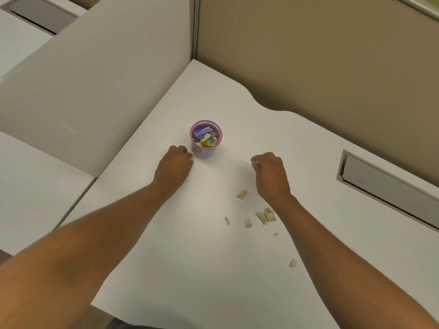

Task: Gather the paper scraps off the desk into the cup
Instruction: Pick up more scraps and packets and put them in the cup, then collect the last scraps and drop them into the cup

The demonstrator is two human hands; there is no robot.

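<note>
A purple mesh cup (pixel 206 138) stands upright on the white desk (pixel 190 245); inside it are a small blue box, a yellow item and some beige scraps. My left hand (pixel 174 166) rests on the desk just left of the cup's base, fingers curled under, knuckles close to the cup wall. My right hand (pixel 269 173) hovers to the right of the cup with fingers curled; whether it holds a scrap is hidden. Several beige paper scraps lie on the desk: one (pixel 242 194) beside my right wrist, a cluster (pixel 265 216) under my forearm, one (pixel 292 263) nearer me.
Beige partition walls (pixel 308 55) close the desk's back and left sides, meeting in a corner behind the cup. A grey cable-tray slot (pixel 384 186) is set in the desk at the right. The desk's front edge runs near my elbows.
</note>
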